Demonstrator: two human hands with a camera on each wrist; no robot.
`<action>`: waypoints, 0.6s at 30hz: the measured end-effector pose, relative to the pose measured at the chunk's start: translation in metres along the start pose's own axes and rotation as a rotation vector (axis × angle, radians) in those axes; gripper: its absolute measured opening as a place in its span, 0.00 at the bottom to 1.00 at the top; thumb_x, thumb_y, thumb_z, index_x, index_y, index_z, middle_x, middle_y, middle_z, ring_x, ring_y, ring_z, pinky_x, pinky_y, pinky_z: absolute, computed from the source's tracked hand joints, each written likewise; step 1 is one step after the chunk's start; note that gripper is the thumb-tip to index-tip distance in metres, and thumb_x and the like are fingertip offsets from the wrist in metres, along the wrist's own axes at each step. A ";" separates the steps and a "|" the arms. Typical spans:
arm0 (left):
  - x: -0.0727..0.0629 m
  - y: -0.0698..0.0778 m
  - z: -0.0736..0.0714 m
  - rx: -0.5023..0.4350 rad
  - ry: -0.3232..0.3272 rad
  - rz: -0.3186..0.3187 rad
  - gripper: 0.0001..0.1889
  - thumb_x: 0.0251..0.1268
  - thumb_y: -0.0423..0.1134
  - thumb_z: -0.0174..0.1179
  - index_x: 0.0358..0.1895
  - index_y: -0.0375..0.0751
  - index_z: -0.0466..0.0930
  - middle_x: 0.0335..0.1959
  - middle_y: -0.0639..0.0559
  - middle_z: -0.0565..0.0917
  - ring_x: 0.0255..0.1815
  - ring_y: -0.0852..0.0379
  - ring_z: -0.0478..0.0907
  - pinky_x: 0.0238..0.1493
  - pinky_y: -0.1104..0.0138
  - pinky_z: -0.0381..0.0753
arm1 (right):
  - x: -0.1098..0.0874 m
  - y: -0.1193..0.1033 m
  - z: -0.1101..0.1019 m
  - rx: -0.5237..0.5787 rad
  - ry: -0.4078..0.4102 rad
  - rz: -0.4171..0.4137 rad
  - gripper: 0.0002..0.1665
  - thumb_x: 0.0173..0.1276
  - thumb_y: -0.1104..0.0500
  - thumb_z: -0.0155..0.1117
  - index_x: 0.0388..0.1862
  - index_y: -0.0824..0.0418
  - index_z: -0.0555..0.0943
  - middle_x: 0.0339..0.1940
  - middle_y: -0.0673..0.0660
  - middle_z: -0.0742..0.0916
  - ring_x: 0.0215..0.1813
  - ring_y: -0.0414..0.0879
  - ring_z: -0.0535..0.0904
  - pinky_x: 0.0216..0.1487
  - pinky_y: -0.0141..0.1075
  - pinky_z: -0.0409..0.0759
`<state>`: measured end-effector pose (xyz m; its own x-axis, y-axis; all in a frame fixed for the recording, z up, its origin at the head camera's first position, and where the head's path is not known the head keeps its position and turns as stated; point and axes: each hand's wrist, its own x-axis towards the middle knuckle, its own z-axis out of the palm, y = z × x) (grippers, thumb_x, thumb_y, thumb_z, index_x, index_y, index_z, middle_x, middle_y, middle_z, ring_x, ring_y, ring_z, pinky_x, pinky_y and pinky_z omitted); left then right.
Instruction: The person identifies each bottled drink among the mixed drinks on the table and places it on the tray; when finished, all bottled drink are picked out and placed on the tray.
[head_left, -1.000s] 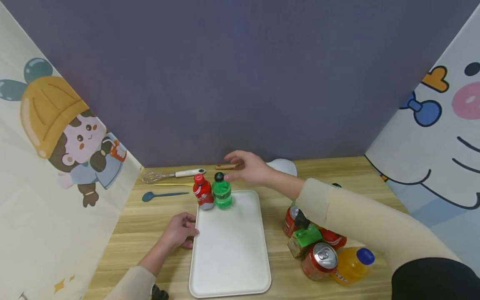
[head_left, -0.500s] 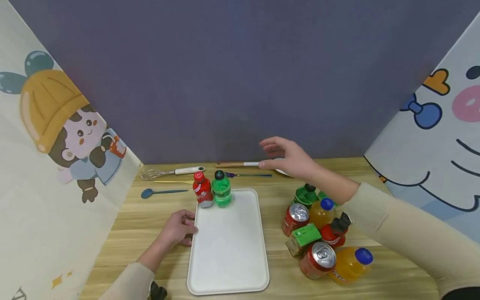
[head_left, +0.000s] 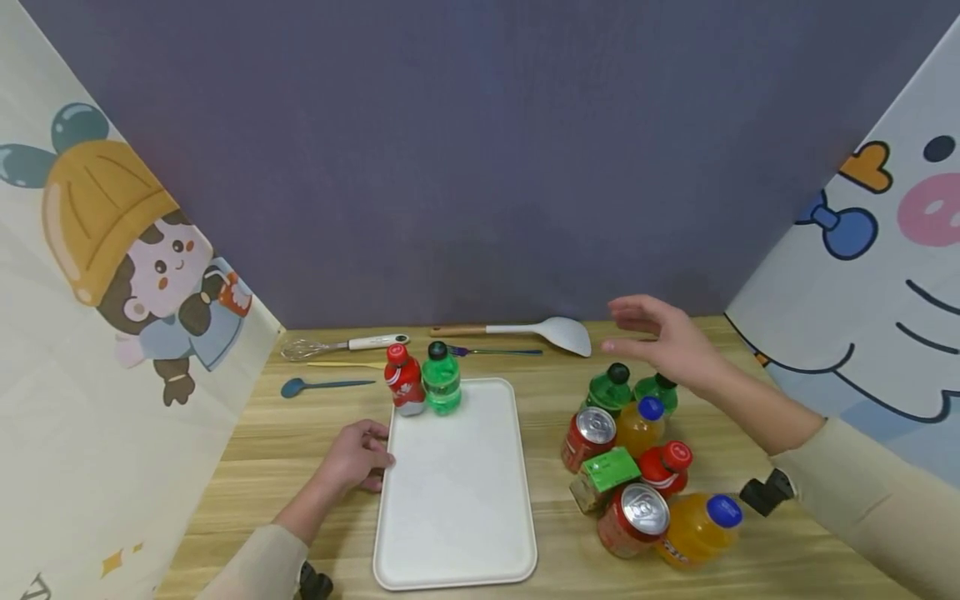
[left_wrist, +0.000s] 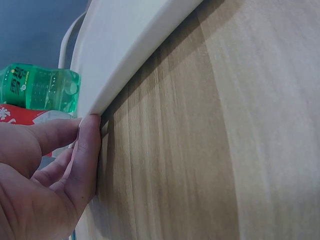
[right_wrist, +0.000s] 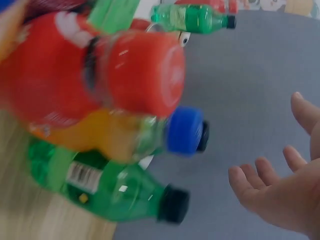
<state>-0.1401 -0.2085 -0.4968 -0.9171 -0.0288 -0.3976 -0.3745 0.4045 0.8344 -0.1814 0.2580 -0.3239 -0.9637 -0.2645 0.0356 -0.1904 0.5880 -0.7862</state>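
A white tray (head_left: pixel 457 500) lies on the wooden table, and my left hand (head_left: pixel 356 457) pinches its left rim between thumb and fingers, plainly seen in the left wrist view. At the tray's far left corner stand a red-capped bottle (head_left: pixel 406 383) and a green soda bottle (head_left: pixel 442 383), both upright. My right hand (head_left: pixel 667 342) hovers with nothing in it, fingers spread from the thumb, above the far side of a drink group. Nearest below it is a green bottle with a black cap (head_left: pixel 657 392); in the right wrist view the bottles are blurred and apart from the hand.
The group right of the tray also holds cans (head_left: pixel 636 521), a green-topped carton (head_left: pixel 606 477), orange drink bottles (head_left: pixel 697 529) and a red bottle (head_left: pixel 666 467). Along the back lie a whisk (head_left: pixel 345 344), a spatula (head_left: pixel 562 335), a fork (head_left: pixel 495 352) and a blue spoon (head_left: pixel 322 386).
My right hand has moved right, away from the green bottle on the tray, past the spatula to above the drink group. My left hand stays at the tray's rim.
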 end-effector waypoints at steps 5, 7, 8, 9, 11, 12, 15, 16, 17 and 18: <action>0.001 -0.001 0.000 0.000 0.001 -0.010 0.23 0.59 0.22 0.66 0.59 0.31 0.74 0.38 0.40 0.80 0.29 0.50 0.82 0.24 0.57 0.89 | -0.014 0.022 -0.013 -0.013 0.012 0.058 0.42 0.70 0.43 0.69 0.76 0.59 0.66 0.75 0.64 0.73 0.76 0.66 0.67 0.71 0.65 0.72; 0.001 -0.001 0.000 0.001 -0.001 -0.014 0.24 0.59 0.22 0.66 0.59 0.31 0.74 0.38 0.40 0.80 0.28 0.50 0.82 0.24 0.57 0.89 | -0.019 0.030 -0.017 -0.016 0.010 0.084 0.43 0.71 0.41 0.68 0.76 0.60 0.65 0.75 0.65 0.72 0.76 0.67 0.66 0.71 0.66 0.71; 0.002 -0.001 0.000 0.000 -0.001 -0.015 0.24 0.59 0.22 0.66 0.59 0.31 0.74 0.39 0.40 0.80 0.28 0.50 0.82 0.24 0.57 0.89 | -0.021 0.035 -0.018 -0.019 0.009 0.094 0.44 0.71 0.41 0.68 0.76 0.61 0.65 0.76 0.65 0.72 0.76 0.67 0.66 0.71 0.66 0.71; 0.002 0.000 0.000 -0.002 -0.001 -0.017 0.24 0.59 0.21 0.66 0.59 0.31 0.74 0.39 0.40 0.79 0.28 0.50 0.82 0.24 0.57 0.89 | -0.023 0.039 -0.019 -0.021 0.007 0.105 0.44 0.71 0.41 0.68 0.76 0.61 0.64 0.76 0.66 0.71 0.76 0.67 0.66 0.71 0.66 0.71; 0.002 0.001 0.000 0.001 -0.001 -0.019 0.24 0.59 0.21 0.66 0.59 0.31 0.74 0.39 0.40 0.79 0.28 0.50 0.82 0.24 0.57 0.89 | -0.028 0.046 -0.020 -0.027 0.006 0.120 0.45 0.71 0.41 0.67 0.76 0.62 0.64 0.76 0.66 0.71 0.76 0.68 0.66 0.70 0.67 0.71; 0.001 0.001 0.000 0.005 -0.002 -0.022 0.24 0.59 0.21 0.66 0.59 0.31 0.74 0.39 0.40 0.79 0.29 0.50 0.82 0.25 0.57 0.89 | -0.029 0.050 -0.020 -0.033 0.006 0.124 0.45 0.71 0.41 0.67 0.76 0.62 0.64 0.76 0.67 0.71 0.75 0.68 0.66 0.70 0.67 0.71; 0.001 0.002 0.000 0.013 -0.003 -0.027 0.23 0.60 0.22 0.66 0.59 0.32 0.74 0.39 0.40 0.79 0.29 0.50 0.82 0.25 0.58 0.90 | -0.035 0.060 -0.021 -0.054 0.006 0.136 0.45 0.71 0.41 0.68 0.76 0.63 0.65 0.75 0.68 0.72 0.74 0.69 0.67 0.69 0.67 0.72; 0.001 0.002 0.000 0.015 -0.002 -0.027 0.23 0.60 0.22 0.66 0.59 0.32 0.74 0.39 0.40 0.79 0.29 0.50 0.82 0.25 0.58 0.90 | -0.037 0.063 -0.021 -0.066 0.006 0.138 0.45 0.71 0.41 0.68 0.75 0.63 0.65 0.74 0.68 0.73 0.74 0.69 0.68 0.69 0.67 0.72; 0.001 0.002 0.000 0.014 -0.001 -0.026 0.23 0.59 0.22 0.66 0.59 0.32 0.74 0.39 0.40 0.79 0.30 0.50 0.82 0.25 0.58 0.90 | -0.038 0.066 -0.022 -0.072 0.005 0.142 0.45 0.70 0.41 0.68 0.75 0.64 0.65 0.73 0.68 0.73 0.73 0.69 0.68 0.69 0.68 0.72; 0.001 0.002 0.000 0.014 -0.001 -0.025 0.23 0.59 0.22 0.66 0.59 0.32 0.74 0.39 0.40 0.79 0.30 0.50 0.82 0.25 0.58 0.90 | -0.039 0.069 -0.021 -0.074 0.001 0.145 0.45 0.70 0.41 0.68 0.75 0.64 0.65 0.73 0.68 0.73 0.73 0.70 0.68 0.68 0.68 0.73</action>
<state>-0.1416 -0.2081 -0.4958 -0.9072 -0.0385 -0.4189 -0.3956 0.4166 0.8185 -0.1605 0.3253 -0.3662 -0.9823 -0.1720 -0.0739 -0.0627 0.6743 -0.7358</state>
